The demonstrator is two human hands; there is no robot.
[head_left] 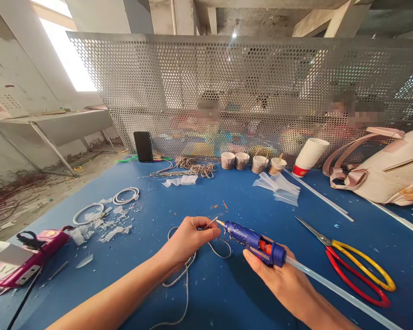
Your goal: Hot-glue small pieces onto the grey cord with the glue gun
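Observation:
Near the middle of the blue table, my left hand [198,233] pinches a thin grey cord [187,284], whose loops hang and lie on the tabletop below. From the right, my right hand [278,275] is wrapped round a blue glue gun [244,233] with a long clear glue stick [337,288] coming out of its back. The gun's nozzle is at the fingertips of my left hand, by the pinched cord. Whether the nozzle touches the cord is too small to tell.
Scissors [330,243] lie at the right, a pink power strip [30,261] at the left. Along the back are a black phone [143,146], cord bundles [203,170], small cups [259,163], stacked paper cups [309,156] and a bag [392,169]. People sit behind a perforated screen [179,82].

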